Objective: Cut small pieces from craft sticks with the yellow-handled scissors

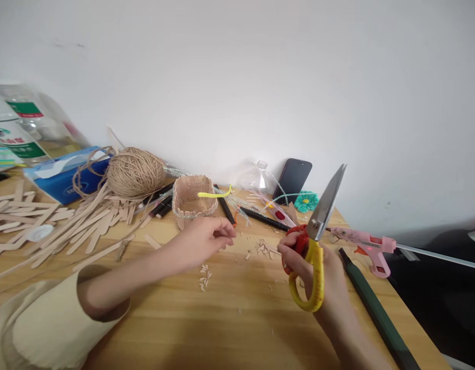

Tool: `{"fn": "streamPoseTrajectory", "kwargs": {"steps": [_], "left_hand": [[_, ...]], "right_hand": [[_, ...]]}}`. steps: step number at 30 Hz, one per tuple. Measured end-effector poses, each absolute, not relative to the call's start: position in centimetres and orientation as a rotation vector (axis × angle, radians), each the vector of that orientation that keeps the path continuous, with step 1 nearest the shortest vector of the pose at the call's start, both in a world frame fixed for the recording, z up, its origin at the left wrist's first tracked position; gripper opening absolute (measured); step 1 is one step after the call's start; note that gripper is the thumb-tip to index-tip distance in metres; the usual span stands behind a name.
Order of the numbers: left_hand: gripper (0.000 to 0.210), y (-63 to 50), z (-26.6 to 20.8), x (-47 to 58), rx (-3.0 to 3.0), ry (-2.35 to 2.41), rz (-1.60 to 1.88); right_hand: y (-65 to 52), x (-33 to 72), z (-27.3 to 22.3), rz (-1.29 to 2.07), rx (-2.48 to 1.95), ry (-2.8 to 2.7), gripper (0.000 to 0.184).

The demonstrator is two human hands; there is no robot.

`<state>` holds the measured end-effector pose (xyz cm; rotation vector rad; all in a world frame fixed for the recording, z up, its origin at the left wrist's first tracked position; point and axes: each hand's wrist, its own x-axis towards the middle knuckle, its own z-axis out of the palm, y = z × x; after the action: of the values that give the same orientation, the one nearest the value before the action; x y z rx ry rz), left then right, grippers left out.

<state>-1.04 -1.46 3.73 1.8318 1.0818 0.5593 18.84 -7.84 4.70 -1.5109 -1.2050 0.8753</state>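
At far left, clear plastic bottles with green-and-white labels (pixel 19 136), standing against the pale wall (pixel 237 77). Before them, flat pale wooden craft sticks (pixel 94 226), heaped loosely across your light wood-grain worktop (pixel 183 329); a small round white cap (pixel 40 233) lies among them. Next, a blue packet with a white top opening (pixel 75 180), tilted, and just beside it a large ball of brown twine (pixel 135 172).

Towards the middle, one upright rounded-square box of short wooden pieces, with a silvery glittering band around its wall (pixel 196 208); a bright yellow bent strip (pixel 215 194) shows across its opening. Just in front of the box, your left hand (pixel 219 234): fingers loosely curled, nothing visible in its grasp; you may or may not be touching the box, which cannot be told. Below and to the right, small pale wooden clippings (pixel 263 248), scattered.

Further right, a clear plastic bottle top (pixel 256 179), a dark smartphone (pixel 293 179) leaning on the wall, and a fluffy turquoise flower (pixel 306 201). In front, your right hand (pixel 331 277), gripping metal scissors with red and yellow handles (pixel 317 226), blades pointing up.

At far right, a pink glue gun (pixel 370 244) with a translucent stick in its rear, and a long dark-green bar (pixel 376 308) along the worktop's edge.
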Motion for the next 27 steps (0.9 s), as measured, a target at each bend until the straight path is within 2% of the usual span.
{"fn": "streamPoseTrajectory", "kwargs": {"steps": [8,14,20,27], "left_hand": [[0.027,-0.3,3.2,1.1,2.626,1.223,0.297],[0.024,0.8,3.5,5.5,2.796,1.373,0.063],[0.011,1.5,2.9,7.2,2.843,1.466,-0.130],[0.029,2.7,1.7,7.7,2.859,1.394,-0.002]], "right_hand": [[-7.1,20.9,4.3,0.883,-1.481,-1.142,0.022],[-7.4,21.1,4.4,0.913,-1.468,-1.140,0.026],[-7.8,21.3,4.8,0.930,-1.418,-1.121,0.025],[-7.8,21.1,5.0,0.935,-1.413,-1.084,0.025]]}}
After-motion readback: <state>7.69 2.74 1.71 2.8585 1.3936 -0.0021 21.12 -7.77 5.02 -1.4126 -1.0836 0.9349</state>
